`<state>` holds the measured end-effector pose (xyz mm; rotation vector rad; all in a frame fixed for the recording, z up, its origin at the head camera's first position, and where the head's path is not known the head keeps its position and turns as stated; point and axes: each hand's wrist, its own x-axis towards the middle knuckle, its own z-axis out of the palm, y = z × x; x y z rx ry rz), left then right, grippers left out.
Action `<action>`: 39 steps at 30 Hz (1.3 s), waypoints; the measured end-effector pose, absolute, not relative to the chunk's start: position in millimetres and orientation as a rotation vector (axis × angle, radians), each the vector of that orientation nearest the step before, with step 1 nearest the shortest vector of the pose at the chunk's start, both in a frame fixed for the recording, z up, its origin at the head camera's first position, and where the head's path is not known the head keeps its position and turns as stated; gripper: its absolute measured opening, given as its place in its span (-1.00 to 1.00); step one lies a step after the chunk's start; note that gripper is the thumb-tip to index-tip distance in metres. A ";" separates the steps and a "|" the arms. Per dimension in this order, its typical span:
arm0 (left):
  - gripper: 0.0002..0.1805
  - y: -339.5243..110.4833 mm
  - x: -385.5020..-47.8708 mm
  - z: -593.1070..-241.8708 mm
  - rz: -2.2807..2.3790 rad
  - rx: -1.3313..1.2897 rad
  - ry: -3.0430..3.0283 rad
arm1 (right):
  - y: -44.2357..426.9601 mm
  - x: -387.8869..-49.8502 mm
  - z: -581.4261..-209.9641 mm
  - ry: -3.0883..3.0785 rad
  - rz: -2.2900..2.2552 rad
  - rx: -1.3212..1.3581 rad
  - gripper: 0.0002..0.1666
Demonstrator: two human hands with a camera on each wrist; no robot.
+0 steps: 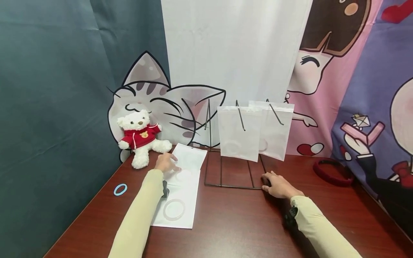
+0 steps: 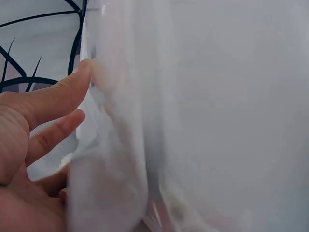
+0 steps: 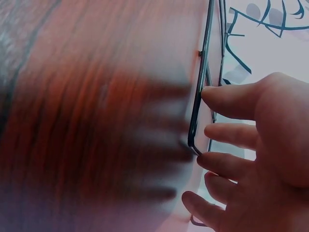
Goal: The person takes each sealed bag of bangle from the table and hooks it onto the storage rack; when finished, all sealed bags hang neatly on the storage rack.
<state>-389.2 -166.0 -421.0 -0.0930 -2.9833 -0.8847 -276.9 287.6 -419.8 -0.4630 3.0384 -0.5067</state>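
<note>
My left hand (image 1: 166, 163) rests on the upper part of white translucent zip bags (image 1: 190, 200) lying on the table, thumb and index finger apart. In the left wrist view, the thumb and index fingertips touch the film; its other fingers are partly hidden. A pale ring (image 1: 174, 210) shows through the bag's near part. My right hand (image 1: 278, 185) is at the near right corner of a black wire rack (image 1: 233, 187). The right wrist view shows its thumb against the rack's bar, fingers loosely bent. Two more bags (image 1: 238, 136) with faint rings inside hang from the rack's hooks.
A white teddy bear (image 1: 140, 138) in a red top sits at the back left. Nearer, a light blue ring (image 1: 120, 189) lies on the brown table (image 1: 235, 225). A dark red headband (image 1: 333, 173) lies at the right. Printed curtains (image 1: 235, 46) hang behind the table.
</note>
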 end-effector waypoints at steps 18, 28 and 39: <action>-0.74 -162.9 -356.4 -401.5 -1.086 -0.290 -2.600 | 288.2 -279.0 -418.9 3.064 -0.500 -0.475 -0.42; -0.81 -165.5 -330.4 -391.2 -1.378 -0.366 -2.376 | 288.7 -278.6 -420.4 3.054 -0.504 -0.440 -0.40; -0.85 -182.7 -316.2 -383.5 -1.770 -0.575 -2.179 | 289.1 -280.3 -420.2 3.051 -0.485 -0.409 -0.35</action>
